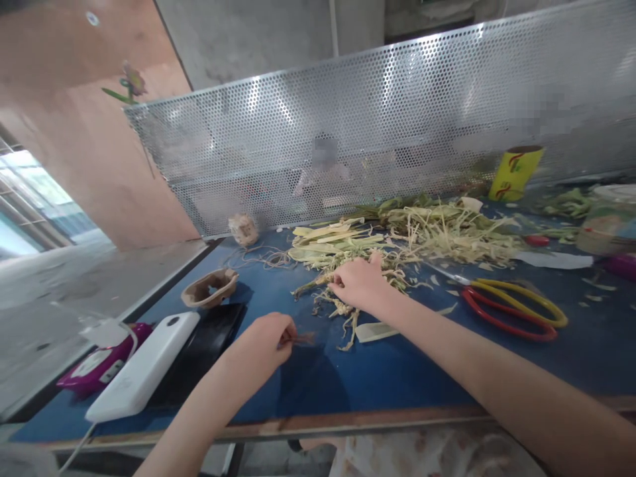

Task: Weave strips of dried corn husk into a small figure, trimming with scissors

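Observation:
My left hand [272, 336] is closed in a pinch above the blue table [308, 391], and a thin, blurred brown wisp [304, 338] sticks out from its fingertips. Further forward, my right hand [358, 283] reaches into a heap of dried, curled plant bits [348, 311]. Its fingers are curled down, and what lies under them is hidden. Flat pale green husk strips [332, 242] lie just behind that hand. One loose strip [380, 331] rests below my right wrist.
Red-and-yellow-handled scissors [517, 308] lie at right. Behind are shredded husks [452, 232], a yellow roll [517, 173] and a perforated metal screen [308, 132]. To the left sit a brown moulded tray [211, 289], a white power bank [144, 364], a purple power strip [102, 364] and twine [271, 257].

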The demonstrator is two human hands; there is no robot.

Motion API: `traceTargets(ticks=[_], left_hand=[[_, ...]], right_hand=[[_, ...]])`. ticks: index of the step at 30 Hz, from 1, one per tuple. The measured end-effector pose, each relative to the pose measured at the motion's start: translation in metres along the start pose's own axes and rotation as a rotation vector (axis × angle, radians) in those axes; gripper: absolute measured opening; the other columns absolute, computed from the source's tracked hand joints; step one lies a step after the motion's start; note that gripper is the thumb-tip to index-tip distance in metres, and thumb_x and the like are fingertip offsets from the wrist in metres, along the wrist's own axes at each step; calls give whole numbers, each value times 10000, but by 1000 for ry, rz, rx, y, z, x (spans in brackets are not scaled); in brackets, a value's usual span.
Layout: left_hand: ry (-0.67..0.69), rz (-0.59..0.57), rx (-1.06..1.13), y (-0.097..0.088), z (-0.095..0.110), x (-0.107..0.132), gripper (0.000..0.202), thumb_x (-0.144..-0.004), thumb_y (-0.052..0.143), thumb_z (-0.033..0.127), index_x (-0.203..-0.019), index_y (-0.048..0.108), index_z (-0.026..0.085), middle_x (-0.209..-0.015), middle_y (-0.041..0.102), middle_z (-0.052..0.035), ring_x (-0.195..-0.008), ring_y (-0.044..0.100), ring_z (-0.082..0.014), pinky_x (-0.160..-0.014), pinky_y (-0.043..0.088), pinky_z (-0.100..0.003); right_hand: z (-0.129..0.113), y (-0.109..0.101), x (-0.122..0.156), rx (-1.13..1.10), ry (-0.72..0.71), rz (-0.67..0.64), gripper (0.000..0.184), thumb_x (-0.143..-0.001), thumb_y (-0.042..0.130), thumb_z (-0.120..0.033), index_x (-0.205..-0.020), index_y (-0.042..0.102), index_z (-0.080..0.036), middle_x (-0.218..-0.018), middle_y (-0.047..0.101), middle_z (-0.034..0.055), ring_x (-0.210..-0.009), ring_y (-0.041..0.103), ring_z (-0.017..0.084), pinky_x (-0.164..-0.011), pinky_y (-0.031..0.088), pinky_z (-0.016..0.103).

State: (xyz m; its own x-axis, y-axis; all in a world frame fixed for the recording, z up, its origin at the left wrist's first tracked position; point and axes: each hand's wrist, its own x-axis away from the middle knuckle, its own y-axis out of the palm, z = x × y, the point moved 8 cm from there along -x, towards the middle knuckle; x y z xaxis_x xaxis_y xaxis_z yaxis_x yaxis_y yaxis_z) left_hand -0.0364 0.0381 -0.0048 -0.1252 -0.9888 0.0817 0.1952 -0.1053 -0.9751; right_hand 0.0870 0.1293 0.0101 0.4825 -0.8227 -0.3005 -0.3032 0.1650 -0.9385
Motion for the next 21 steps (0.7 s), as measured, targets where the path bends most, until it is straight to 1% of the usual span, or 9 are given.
traceTargets(ticks=[4, 6, 8, 11, 13, 15, 17, 19, 21], left_hand=[[-17, 121, -41, -24, -9, -15, 166, -673, 451, 113, -754, 588, 162, -779, 627, -47, -750, 568, -177, -710, 406, -271], [-7, 121, -40, -22, -14, -24, 166, -667, 455, 111, -747, 590, 164, -775, 627, -46, -751, 571, -177, -715, 410, -267], [-1, 74, -16, -13, -20, -30, 146, -667, 468, 118, -732, 590, 166, -764, 629, -47, -745, 575, -177, -711, 420, -265], [-2, 25, 16, -3, -28, -32, 123, -677, 539, 217, -776, 595, 173, -808, 637, -50, -773, 585, -188, -713, 438, -273], [-7, 65, 24, -9, -29, -31, 239, -663, 588, 318, -854, 594, 174, -901, 633, -66, -854, 576, -212, -761, 435, -299], [-3, 161, 42, -24, -22, -31, 343, -666, 595, 383, -934, 583, 169, -978, 618, -81, -921, 559, -226, -811, 420, -321], [19, 278, 76, -41, -7, -32, 385, -698, 573, 384, -1012, 559, 162, -1000, 617, -78, -932, 560, -214, -825, 417, -317], [83, 328, 137, -49, 12, -38, 429, -717, 568, 368, -1093, 531, 164, -983, 630, -64, -898, 575, -195, -791, 434, -293], [137, 289, 212, -48, 28, -46, 412, -749, 540, 320, -1137, 517, 184, -955, 650, -42, -840, 594, -173, -748, 447, -270]], right_hand=[[-6, 4, 4, 51, -31, -1, 106, -705, 534, -156, -617, 593, -154, -680, 646, 77, -822, 506, 234, -779, 205, 451], [-7, 6, 6, 61, -47, -4, 111, -687, 528, -94, -623, 593, -157, -660, 645, 68, -821, 502, 225, -770, 205, 428], [-4, 5, 6, 57, -40, 11, 147, -690, 510, -64, -607, 586, -157, -641, 638, 60, -812, 496, 217, -753, 204, 410], [4, -4, 6, 37, 18, 73, 161, -734, 484, -95, -629, 585, -163, -687, 637, 57, -832, 483, 216, -734, 197, 391], [10, -17, 7, -35, 51, 171, 155, -762, 478, -148, -662, 593, -178, -739, 640, 43, -843, 480, 207, -727, 194, 371], [14, -32, 10, -150, 45, 298, 136, -766, 495, -187, -678, 598, -192, -768, 638, 23, -846, 486, 196, -718, 196, 344], [15, -39, 13, -253, -5, 355, 113, -753, 518, -189, -671, 595, -191, -770, 635, 11, -839, 498, 188, -713, 203, 324], [13, -34, 13, -304, -63, 289, 109, -754, 513, -165, -677, 588, -186, -740, 629, 4, -784, 516, 168, -720, 211, 317], [9, -26, 15, -340, -121, 185, 120, -763, 493, -135, -697, 581, -182, -710, 622, -8, -697, 519, 136, -741, 218, 320]])
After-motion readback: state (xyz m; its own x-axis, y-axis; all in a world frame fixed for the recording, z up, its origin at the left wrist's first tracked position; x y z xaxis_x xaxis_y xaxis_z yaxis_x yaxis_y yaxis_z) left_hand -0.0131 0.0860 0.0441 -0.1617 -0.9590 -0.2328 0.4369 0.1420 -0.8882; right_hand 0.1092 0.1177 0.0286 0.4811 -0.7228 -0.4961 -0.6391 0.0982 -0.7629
